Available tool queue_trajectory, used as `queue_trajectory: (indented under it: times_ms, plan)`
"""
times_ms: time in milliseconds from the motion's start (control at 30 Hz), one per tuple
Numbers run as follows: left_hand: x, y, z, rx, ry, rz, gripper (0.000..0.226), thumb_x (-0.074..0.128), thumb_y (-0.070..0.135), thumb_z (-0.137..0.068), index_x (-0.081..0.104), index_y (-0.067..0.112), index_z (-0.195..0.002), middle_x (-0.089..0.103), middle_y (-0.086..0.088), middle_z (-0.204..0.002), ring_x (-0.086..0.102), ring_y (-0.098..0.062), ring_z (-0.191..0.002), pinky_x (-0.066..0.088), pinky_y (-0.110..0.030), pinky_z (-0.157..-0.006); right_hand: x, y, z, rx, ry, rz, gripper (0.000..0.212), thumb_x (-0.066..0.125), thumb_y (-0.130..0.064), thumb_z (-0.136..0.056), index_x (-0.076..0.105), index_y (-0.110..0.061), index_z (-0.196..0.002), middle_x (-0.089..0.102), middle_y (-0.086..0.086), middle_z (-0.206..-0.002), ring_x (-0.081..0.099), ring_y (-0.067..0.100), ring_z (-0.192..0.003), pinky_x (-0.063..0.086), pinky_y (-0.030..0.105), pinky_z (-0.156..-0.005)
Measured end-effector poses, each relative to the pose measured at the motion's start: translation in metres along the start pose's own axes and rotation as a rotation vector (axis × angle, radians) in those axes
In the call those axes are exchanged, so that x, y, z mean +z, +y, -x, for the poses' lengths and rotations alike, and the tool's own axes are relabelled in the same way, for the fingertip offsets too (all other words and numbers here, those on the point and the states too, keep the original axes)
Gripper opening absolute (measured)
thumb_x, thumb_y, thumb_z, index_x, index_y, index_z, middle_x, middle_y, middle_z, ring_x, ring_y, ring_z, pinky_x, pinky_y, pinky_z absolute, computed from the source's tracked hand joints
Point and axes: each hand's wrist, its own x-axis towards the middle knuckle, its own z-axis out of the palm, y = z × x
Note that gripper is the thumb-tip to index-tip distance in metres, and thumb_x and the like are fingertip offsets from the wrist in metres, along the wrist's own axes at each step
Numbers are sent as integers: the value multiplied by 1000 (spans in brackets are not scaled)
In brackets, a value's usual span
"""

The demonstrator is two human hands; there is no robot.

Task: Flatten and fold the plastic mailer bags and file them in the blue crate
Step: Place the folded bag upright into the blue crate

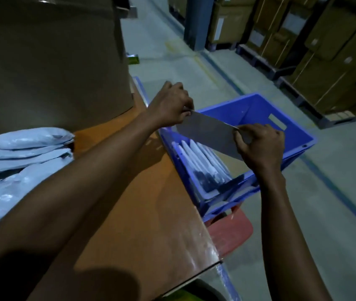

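A folded grey mailer bag hangs edge-up over the blue crate. My left hand pinches its far upper corner, and my right hand pinches its near corner. Inside the crate, several folded mailers stand on edge in a row along the left wall. A loose pile of unfolded pale mailer bags lies on the brown table at the left.
A large cardboard box stands at the table's back left. The crate rests on a red stool beside the table's right edge. Stacked cartons on pallets line the far right across a concrete aisle.
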Motion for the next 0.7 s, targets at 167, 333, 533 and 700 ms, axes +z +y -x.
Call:
queue_trajectory:
  times_ms: [167,333,533,700]
  plan:
    - [59,24,-72,68,-118,-3,21,67,25,-84,80,22,-100,73,-4,-94,56,-33,-104,34,-42,-79,23,58,-12,51,-145,230,22,60,-29,-88,79,-17,-86,71,10,-79,62,38,-79,38,43,-77]
    - [132,27,-95,139,-254,-55,19,78,13,-71,80,21,-88,67,-2,-84,57,-33,-97,41,-41,-72,60,62,-2,119,-382,390,17,59,-10,-79,67,-9,-64,63,12,-67,59,36,-70,38,44,-79]
    - [192,31,-95,207,-392,-44,17,71,14,-84,79,22,-96,69,-3,-98,54,-33,-107,28,-37,-72,105,62,-6,158,-892,440,26,52,-22,-102,64,-15,-123,68,6,-118,67,28,-108,44,40,-98]
    - [216,30,-90,212,-552,-102,24,65,15,-96,76,23,-116,68,-2,-117,49,-30,-119,30,-36,-83,125,59,-13,220,-1180,304,43,46,-34,-106,53,-10,-141,56,13,-142,56,34,-126,46,42,-97]
